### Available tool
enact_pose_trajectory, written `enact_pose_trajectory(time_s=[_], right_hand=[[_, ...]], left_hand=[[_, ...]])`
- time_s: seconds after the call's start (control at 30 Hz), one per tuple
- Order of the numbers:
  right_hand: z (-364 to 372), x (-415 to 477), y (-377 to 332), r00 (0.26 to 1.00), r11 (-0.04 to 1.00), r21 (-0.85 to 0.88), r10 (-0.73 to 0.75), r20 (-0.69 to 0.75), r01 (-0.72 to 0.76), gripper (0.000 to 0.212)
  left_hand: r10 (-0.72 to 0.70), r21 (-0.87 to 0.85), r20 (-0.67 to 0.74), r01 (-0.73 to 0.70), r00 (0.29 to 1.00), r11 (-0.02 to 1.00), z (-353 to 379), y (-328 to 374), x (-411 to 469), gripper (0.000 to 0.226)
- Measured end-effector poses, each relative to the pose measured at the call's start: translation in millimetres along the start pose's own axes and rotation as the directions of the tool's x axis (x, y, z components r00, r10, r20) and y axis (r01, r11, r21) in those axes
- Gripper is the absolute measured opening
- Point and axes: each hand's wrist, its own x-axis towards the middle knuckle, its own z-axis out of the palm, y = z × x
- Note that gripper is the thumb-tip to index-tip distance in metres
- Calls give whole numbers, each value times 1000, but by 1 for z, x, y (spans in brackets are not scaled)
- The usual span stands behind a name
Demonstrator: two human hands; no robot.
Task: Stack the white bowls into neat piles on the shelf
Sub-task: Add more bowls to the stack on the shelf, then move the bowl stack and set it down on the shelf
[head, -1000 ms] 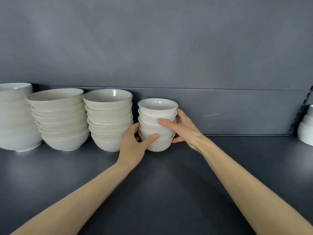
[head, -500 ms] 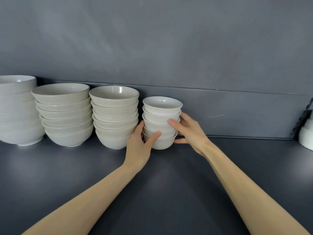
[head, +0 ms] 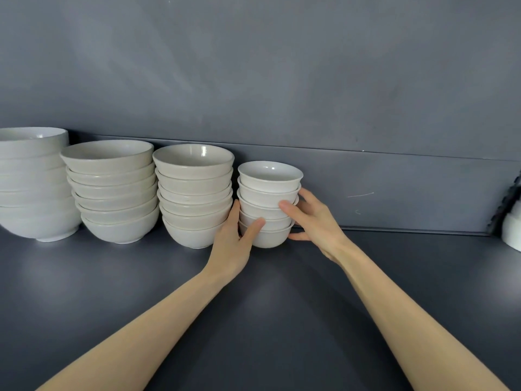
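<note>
A pile of several small white bowls stands on the dark grey shelf near the back wall. My left hand grips the pile's lower left side, thumb across the bottom bowls. My right hand holds the right side, thumb on the middle bowl and fingers behind the pile. Left of it stand two piles of several medium bowls, one close by and one further left. A pile of large bowls is at the far left edge.
More white bowls show at the right edge beyond a notched upright. A grey back wall runs behind all piles. Bare shelf lies between the small pile and the right upright.
The view has shifted slightly, so the piles sit a little further right in frame. Both hands stay on the small pile, which stands close beside the medium pile.
</note>
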Motion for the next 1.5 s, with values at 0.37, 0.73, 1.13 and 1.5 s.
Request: enact_pose_trajectory(time_s=[0.37,0.73,1.13,1.5], right_hand=[[-2,-5,-8,999,996,-76,48,0,-48,57],[-31,-33,-43,999,779,-627,-15,-33,-9,58],[-145,-133,-104,971,514,-857,-180,-154,-41,58],[-305,-285,-121,933,378,-921,-291,-211,-90,54]], left_hand=[[-31,164,-49,39,998,986,-7,11,-2,32],[84,586,107,-131,991,800,-33,56,-12,25],[341,666,354,-491,871,561,46,174,-31,41],[367,590,373,-523,852,615,204,270,-126,52]])
